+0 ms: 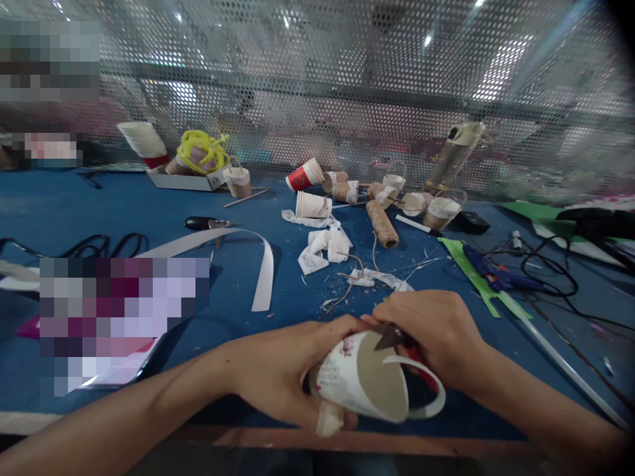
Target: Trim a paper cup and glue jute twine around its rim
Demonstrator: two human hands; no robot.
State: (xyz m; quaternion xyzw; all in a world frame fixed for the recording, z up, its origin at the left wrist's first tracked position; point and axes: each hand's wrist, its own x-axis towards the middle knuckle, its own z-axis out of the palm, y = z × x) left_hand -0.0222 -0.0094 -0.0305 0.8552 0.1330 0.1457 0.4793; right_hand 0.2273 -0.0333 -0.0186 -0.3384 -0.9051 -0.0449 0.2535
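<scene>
My left hand is closed around a white paper cup with red print, held on its side with the mouth toward my right. My right hand grips scissors; the dark blades sit at the cup's rim. A thin strip of the rim curls away from the cup below my right hand. Both hands are just above the near edge of the blue table.
Beyond my hands lie crumpled paper scraps, a twine spool, several cups, some wrapped in twine, a long white strip, a blue glue gun with cable, green paper, and a perforated metal screen behind.
</scene>
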